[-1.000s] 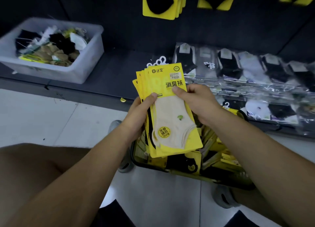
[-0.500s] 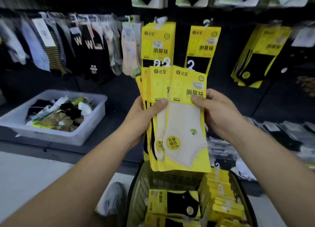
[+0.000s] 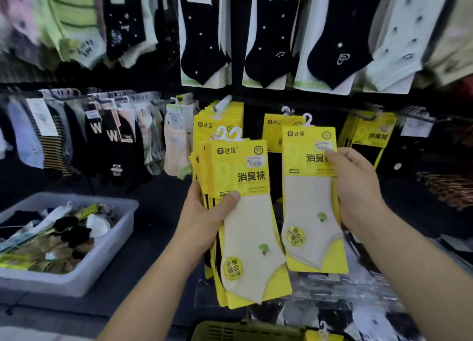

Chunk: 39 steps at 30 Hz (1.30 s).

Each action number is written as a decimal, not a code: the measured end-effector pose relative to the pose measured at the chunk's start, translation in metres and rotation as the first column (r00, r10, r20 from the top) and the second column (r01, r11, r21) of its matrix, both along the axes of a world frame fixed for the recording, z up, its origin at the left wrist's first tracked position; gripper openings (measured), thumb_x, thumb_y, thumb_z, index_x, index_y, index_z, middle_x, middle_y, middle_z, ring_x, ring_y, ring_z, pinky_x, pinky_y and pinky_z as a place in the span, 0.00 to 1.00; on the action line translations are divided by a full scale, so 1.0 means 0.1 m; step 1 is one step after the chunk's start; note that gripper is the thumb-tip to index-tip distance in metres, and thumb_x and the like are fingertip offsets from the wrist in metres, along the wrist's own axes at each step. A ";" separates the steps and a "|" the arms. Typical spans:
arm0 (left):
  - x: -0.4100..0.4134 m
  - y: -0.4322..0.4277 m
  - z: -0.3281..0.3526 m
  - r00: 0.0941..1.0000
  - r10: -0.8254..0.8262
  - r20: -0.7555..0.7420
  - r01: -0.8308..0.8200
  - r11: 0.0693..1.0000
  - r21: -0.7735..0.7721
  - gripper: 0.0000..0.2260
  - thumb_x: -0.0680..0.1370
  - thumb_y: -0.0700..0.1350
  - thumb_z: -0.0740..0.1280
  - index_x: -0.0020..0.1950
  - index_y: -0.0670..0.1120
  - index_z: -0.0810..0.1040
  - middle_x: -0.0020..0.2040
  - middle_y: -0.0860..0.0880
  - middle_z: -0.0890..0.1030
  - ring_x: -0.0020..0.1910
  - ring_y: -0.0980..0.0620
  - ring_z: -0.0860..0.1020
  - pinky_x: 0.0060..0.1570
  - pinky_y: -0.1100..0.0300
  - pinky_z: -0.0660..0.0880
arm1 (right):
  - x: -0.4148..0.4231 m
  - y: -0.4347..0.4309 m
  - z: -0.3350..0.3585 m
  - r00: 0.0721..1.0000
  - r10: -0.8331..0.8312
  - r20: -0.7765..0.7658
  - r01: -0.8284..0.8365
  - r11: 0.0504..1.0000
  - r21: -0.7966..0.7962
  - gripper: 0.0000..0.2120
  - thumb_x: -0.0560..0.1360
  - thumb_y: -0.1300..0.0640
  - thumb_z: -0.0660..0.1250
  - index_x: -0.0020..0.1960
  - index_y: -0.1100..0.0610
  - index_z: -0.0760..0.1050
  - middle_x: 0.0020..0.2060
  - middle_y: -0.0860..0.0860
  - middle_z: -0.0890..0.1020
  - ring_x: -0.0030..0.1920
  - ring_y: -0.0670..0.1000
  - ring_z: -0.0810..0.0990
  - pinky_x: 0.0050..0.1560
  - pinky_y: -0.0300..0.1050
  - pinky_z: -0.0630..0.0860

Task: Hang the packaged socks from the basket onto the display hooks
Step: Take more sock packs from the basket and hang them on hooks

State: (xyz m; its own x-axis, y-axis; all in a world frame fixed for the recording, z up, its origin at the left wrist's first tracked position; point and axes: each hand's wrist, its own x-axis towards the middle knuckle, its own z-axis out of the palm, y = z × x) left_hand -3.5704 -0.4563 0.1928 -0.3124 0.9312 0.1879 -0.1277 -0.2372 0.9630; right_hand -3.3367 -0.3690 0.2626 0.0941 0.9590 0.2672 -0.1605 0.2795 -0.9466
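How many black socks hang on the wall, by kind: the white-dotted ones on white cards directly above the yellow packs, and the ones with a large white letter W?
Black white-dotted socks on white cards: 3
Black socks with a large white W: 2
Total: 5

Bin (image 3: 76, 282) sits far left on the shelf (image 3: 153, 271). Stack (image 3: 245, 225) is left of the single pack (image 3: 307, 200). Hung packs (image 3: 217, 122) behind both, basket (image 3: 243, 331) below.
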 end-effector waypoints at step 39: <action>-0.01 0.20 -0.04 0.999 0.015 -0.033 -0.014 1.000 0.026 0.32 0.63 0.62 0.80 0.65 0.58 0.76 0.58 0.56 0.88 0.55 0.52 0.88 0.46 0.60 0.85 | -0.37 0.19 -0.09 0.913 0.007 0.407 -0.062 0.990 0.123 0.18 0.73 0.36 0.68 0.40 0.51 0.78 0.36 0.51 0.81 0.38 0.47 0.78 0.39 0.42 0.74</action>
